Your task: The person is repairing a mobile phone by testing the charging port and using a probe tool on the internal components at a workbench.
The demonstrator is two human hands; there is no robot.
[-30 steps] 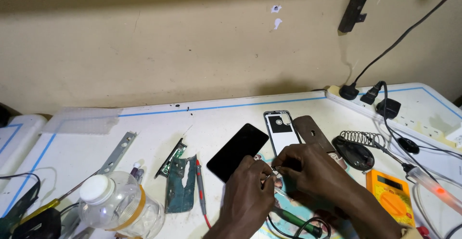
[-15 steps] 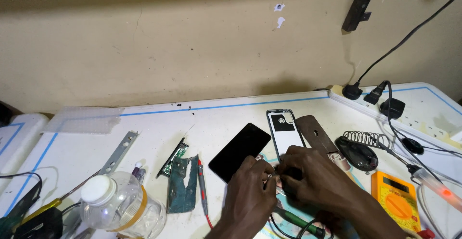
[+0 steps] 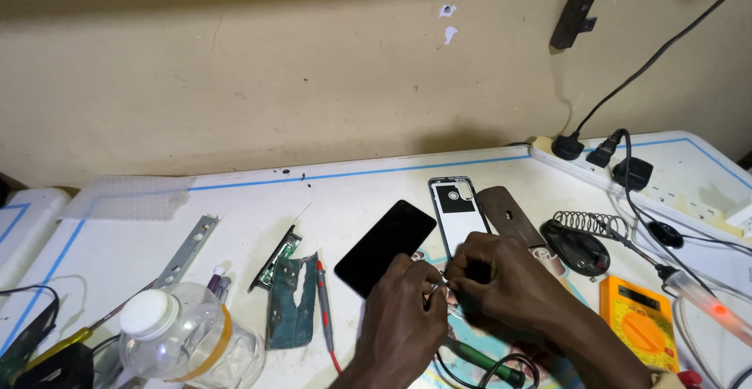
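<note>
Both hands met over the near middle of the white desk [image 3: 235, 209], fingertips pinched together around a small, thin metal piece [image 3: 435, 285] that showed only as a pale glint between them. The left hand [image 3: 403, 318] came up from the near edge with its fingers [image 3: 427, 275] curled closed toward the right; the right hand [image 3: 501, 279] reached in from the right with its fingers [image 3: 457, 267] bent down and closed onto the same spot. What kind of part the piece was, and which hand truly gripped it, could not be told; it was too small and half hidden. It lay directly between the two sets of fingertips, its short visible length running roughly left to right, and both hands were equally close.

Just beyond the hands lay a flat black phone screen panel [image 3: 384, 246], tilted on a diagonal, and to its right a grey phone frame with a camera cut-out [image 3: 456, 213], long axis pointing away. Farther right sat a brown oblong phone back cover [image 3: 509, 215] and an orange multimeter [image 3: 642, 322]. A clear plastic jar with a white lid [image 3: 184, 338] stood at the near left.

Compared with a second earlier, the hands had stayed on the same spot, fingertips drawn slightly tighter together, while the view had drifted a little so the desk items sat marginally differently in it.
</note>
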